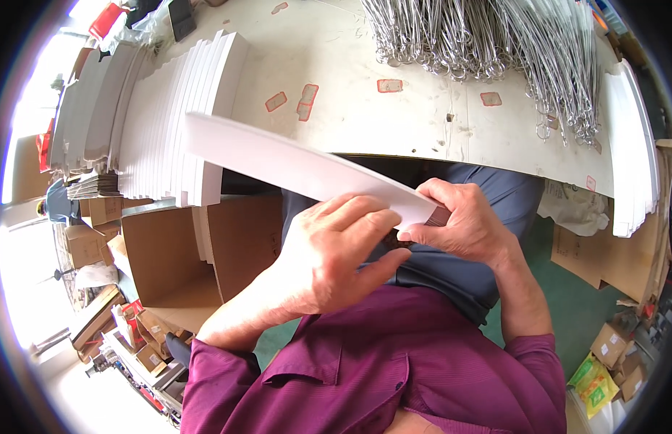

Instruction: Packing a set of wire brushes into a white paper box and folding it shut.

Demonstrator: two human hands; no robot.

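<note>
A long, narrow white box (299,160) slants across in front of me, its far-left end lifted over the table's near edge. My right hand (462,220) grips its right end between thumb and fingers. A small dark brown ribbed patch (439,215) shows at that end, and I cannot make out what it is. Against the box's near side lie the bent fingers of my left hand (339,249). The left thumb sticks out away from the box, so this hand touches it without closing round it.
Many similar white boxes (173,123) stand in a row at the table's left. Thin metal rods with looped ends (488,43) lie piled at the back right. More white pieces (632,152) stack at the right edge. An open cardboard carton (169,253) sits below the table's left side.
</note>
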